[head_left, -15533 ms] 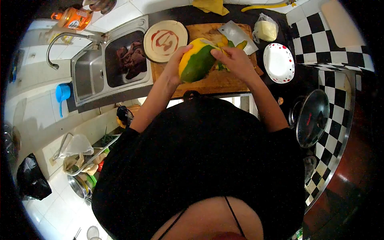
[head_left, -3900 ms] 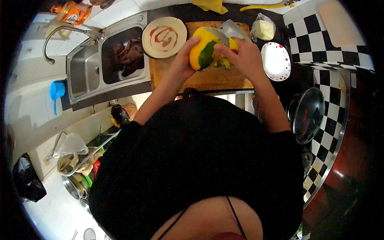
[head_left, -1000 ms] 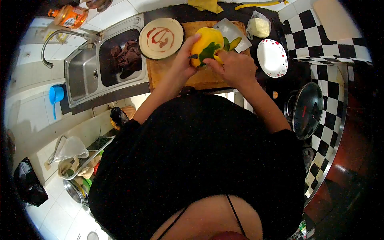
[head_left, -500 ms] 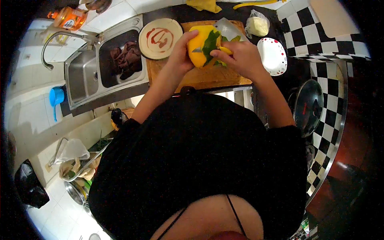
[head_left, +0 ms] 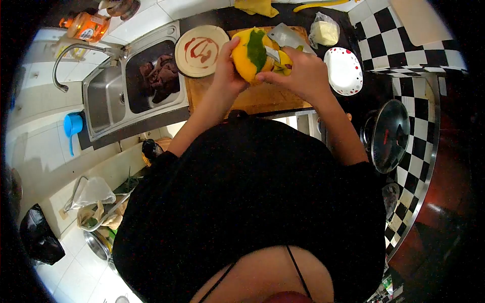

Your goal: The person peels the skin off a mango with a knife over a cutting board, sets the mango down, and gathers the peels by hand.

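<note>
A large yellow fruit with a strip of green skin is held above the wooden cutting board. My left hand grips its left side. In my right hand is a small knife, its blade against the fruit's right side; the handle is mostly hidden by the fingers. Pieces of green and yellow peel lie behind my right hand, partly covered. Near the back of the board rests a wide metal blade. A round cream plate with red streaks overlaps the board's left edge.
Left of the board is a double steel sink with dark brown cloth-like material. On the right are a spotted white dish, a bagged pale block and a glass-lidded pan. A yellow cloth lies behind.
The fruit has been turned in my left hand and its green patch has shrunk to a narrower strip. The knife blade has moved from the fruit's left side to its right side.
</note>
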The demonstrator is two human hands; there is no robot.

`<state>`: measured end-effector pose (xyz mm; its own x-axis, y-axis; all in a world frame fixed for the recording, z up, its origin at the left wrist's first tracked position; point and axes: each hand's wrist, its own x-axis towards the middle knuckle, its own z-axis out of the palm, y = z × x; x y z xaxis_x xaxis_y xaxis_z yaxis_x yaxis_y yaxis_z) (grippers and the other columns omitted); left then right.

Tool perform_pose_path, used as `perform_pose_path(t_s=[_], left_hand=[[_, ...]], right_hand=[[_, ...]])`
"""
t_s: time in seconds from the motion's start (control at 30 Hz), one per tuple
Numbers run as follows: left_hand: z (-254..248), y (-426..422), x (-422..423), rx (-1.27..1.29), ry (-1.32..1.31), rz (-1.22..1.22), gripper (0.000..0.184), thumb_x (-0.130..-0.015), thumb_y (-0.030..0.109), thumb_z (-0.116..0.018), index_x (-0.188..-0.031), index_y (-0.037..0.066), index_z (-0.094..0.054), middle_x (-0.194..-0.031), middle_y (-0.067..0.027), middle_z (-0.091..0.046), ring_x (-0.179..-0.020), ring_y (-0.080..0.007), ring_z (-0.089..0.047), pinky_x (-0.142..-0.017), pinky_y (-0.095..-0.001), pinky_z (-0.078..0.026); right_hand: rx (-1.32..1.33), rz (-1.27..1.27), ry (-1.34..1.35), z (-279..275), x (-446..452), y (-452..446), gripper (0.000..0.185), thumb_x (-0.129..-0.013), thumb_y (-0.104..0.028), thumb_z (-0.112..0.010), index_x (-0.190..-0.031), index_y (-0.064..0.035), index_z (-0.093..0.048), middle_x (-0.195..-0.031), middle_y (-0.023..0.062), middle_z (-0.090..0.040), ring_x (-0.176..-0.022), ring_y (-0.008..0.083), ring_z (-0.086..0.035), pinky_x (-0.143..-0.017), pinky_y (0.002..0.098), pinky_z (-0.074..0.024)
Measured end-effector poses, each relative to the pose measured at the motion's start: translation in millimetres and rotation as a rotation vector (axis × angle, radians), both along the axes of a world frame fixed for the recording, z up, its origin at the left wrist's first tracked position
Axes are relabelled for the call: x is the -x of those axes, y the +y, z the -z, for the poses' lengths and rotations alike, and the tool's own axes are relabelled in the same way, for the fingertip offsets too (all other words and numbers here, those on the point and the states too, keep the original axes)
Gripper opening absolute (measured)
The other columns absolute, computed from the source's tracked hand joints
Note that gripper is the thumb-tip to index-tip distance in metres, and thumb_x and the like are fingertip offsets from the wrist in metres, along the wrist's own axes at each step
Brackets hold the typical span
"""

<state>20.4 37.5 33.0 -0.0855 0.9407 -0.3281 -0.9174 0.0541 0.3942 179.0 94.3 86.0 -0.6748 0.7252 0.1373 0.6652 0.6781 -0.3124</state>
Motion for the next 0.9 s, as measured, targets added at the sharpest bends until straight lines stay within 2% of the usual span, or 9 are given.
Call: perform_pose_path(t_s=[0.4, 0.47, 0.5, 0.57, 0.67, 0.9], left_hand=[[3.1, 2.5, 1.3, -0.043, 0.011, 0.006, 0.048, -0.084, 0.04, -0.05, -0.117, 0.005, -0.049, -0.113, -0.0121, -0.055, -0.106, -0.0271, -0.054, -0.091, -0.0412, -0.044], [1.9, 3.8, 1.0, -0.036, 0.014, -0.001, 0.048, -0.084, 0.04, -0.05, -0.117, 0.005, -0.049, -0.113, -0.0123, -0.055, -0.105, -0.0271, -0.055, -0.091, -0.0412, -0.044], [1.7, 3.7, 0.9, -0.026, 0.016, -0.008, 0.048, -0.084, 0.04, -0.05, -0.117, 0.005, -0.049, -0.112, -0.0125, -0.055, -0.105, -0.0271, -0.055, -0.091, -0.0413, -0.044], [2.1, 3.2, 2.2, -0.024, 0.02, 0.0, 0.048, -0.083, 0.04, -0.05, -0.117, 0.005, -0.049, -0.113, -0.0127, -0.055, -0.105, -0.0271, -0.055, -0.091, -0.0412, -0.045], [0.0, 3.1, 2.0, -0.002, 0.021, 0.012, 0.048, -0.083, 0.039, -0.05, -0.116, 0.005, -0.049, -0.113, -0.0129, -0.056, -0.104, -0.027, -0.055, -0.09, -0.0409, -0.045], [6.4, 6.7, 4.6, 0.019, 0.013, 0.049, 0.044, -0.084, 0.036, -0.05, -0.115, 0.004, -0.05, -0.11, -0.0124, -0.057, -0.102, -0.0261, -0.057, -0.087, -0.0396, -0.048]], right_hand=[[0.111, -0.003, 0.058, 4.3, 3.7, 11.1, 0.075, -0.056, -0.071, -0.066, -0.086, -0.0023, -0.062, -0.062, 0.0122, -0.059, -0.059, 0.0277, -0.061, -0.056, 0.036, -0.0478], [0.279, 0.051, -0.12, -0.6, 6.7, 12.5, 0.088, -0.052, -0.083, -0.054, -0.103, -0.0118, -0.063, -0.074, 0.0157, -0.064, -0.071, 0.033, -0.064, -0.062, 0.0436, -0.0513], [0.279, 0.051, -0.12, 1.4, 6.8, 11.8, 0.088, -0.052, -0.083, -0.054, -0.103, -0.0118, -0.063, -0.074, 0.0157, -0.064, -0.071, 0.033, -0.064, -0.062, 0.0436, -0.0513], [0.169, 0.009, -0.037, 7.7, 6.7, 9.7, 0.073, -0.057, -0.073, -0.062, -0.09, -0.0082, -0.065, -0.06, 0.0096, -0.058, -0.056, 0.0261, -0.06, -0.053, 0.0352, -0.0465], [0.09, 0.004, -0.067, 8.1, 8.5, 6.0, 0.073, -0.059, -0.075, -0.058, -0.091, -0.0094, -0.065, -0.059, 0.0094, -0.058, -0.056, 0.0268, -0.06, -0.052, 0.0358, -0.0462], [0.1, -0.019, -0.106, -1.5, 8.4, 10.4, 0.07, -0.063, -0.074, -0.056, -0.086, -0.0085, -0.065, -0.061, 0.0122, -0.059, -0.06, 0.0303, -0.06, -0.054, 0.0382, -0.0465]])
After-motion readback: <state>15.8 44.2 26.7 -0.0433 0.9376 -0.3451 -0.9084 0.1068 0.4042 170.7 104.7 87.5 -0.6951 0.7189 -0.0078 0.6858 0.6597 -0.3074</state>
